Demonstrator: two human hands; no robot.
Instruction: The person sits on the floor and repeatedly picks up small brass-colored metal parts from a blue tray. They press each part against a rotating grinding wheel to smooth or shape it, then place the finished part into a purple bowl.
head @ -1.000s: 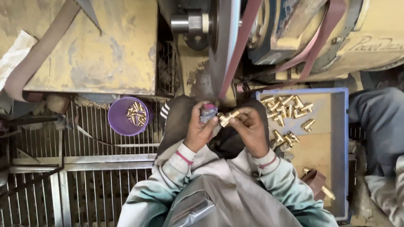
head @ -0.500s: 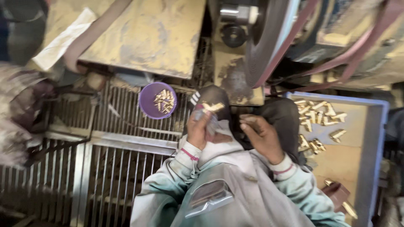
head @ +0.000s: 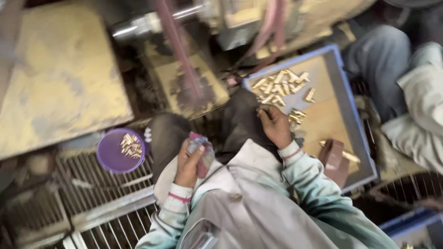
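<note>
Far left: a dusty yellow-coated machine cover (head: 55, 87) is filling the upper corner, a metal floor grating (head: 92, 221) is running below it. A round purple dish (head: 121, 151) is sitting on the grating, holding a small heap of brass pieces (head: 129, 145).

Just right of the dish, the left hand (head: 189, 161) is hovering over the person's lap, fingers curled tight around a wad of pinkish-grey cloth (head: 201, 150). Grip is closed on the cloth; cannot tell if anything is wrapped inside it. Frame is motion-blurred here.

Centre top: a reddish belt (head: 177, 50) is running down from a steel shaft (head: 138, 25) toward a grimy machine base (head: 189, 87).

The right hand (head: 276, 125) is reaching to the near-left edge of a blue-rimmed tray (head: 357, 120), fingertips pressed together at a few brass pieces; too blurred to tell whether it is pinching one. The loose pile of brass fittings (head: 279, 87) is lying in the far-left part of the tray, a smaller cluster (head: 297, 116) touching or just beside the hand. A brown block (head: 334, 159) is standing in the tray's near part.

Far right: another person's leg in grey trousers (head: 383, 60) is sitting beside the tray.
</note>
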